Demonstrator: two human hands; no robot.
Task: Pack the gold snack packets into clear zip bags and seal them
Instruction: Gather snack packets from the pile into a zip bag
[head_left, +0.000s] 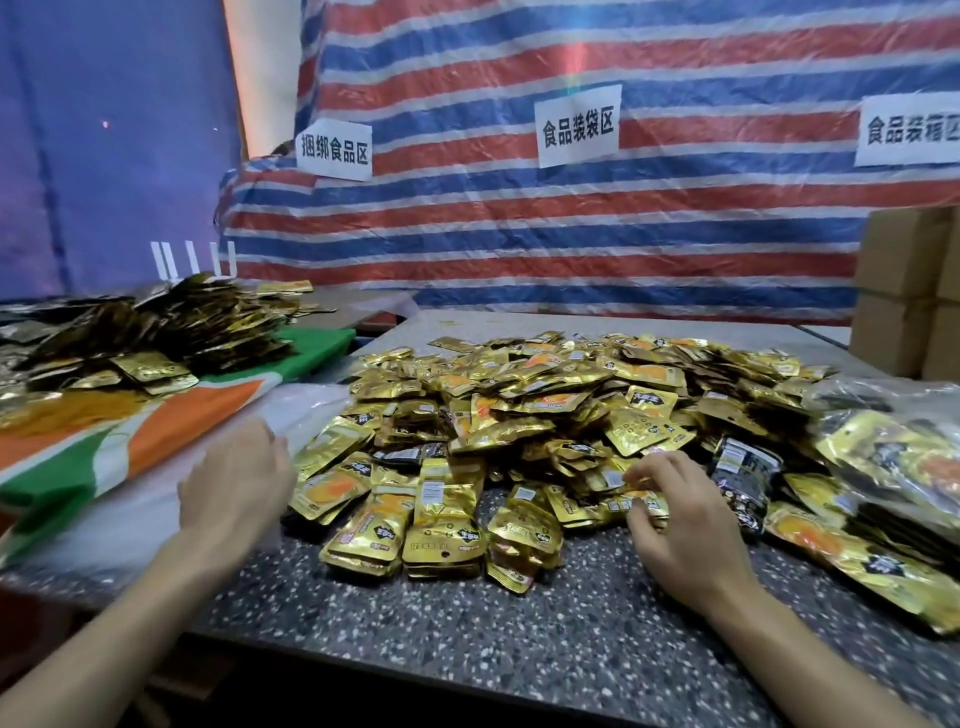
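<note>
A big heap of gold snack packets (550, 405) covers the middle of the speckled table (467, 634). My right hand (680, 525) rests on the heap's near edge, its fingers curled onto a few gold packets (641, 501). My left hand (234, 483) hovers blurred at the left, fingers reaching onto a pile of clear zip bags (156, 499); whether it grips one is unclear. Filled clear bags of packets (893, 467) lie at the right.
A second, darker pile of gold packets (171, 332) sits at the back left on an orange, green and white cloth (104, 452). Cardboard boxes (904, 291) stand at the back right. A striped tarp with paper signs (576, 124) closes the back.
</note>
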